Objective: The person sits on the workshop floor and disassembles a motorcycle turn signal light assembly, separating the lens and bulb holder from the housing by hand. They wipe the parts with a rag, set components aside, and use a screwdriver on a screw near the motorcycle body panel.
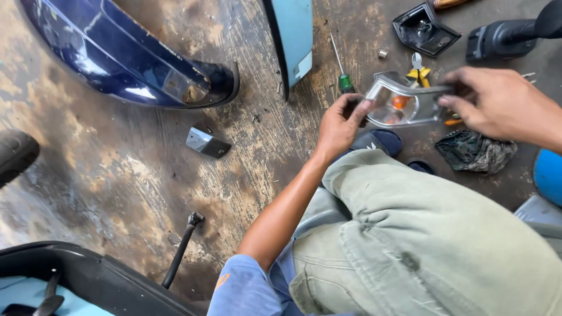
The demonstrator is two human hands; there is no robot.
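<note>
Both hands held a clear turn-signal lamp housing (404, 102) up over the floor (117, 169), its orange bulb showing inside. The left hand (341, 124) pinched its near end between thumb and fingers; the right hand (497, 102) gripped the far end, fingers curled round the edge. The lamp looked already freed from any bodywork, not yet refitted. Just beyond the fingers lay a green-handled screwdriver (342, 70) and yellow-handled cutters (418, 71); beside the right fingers, a crumpled rag (475, 151). Farther off rested a dark blue body panel (123, 55).
</note>
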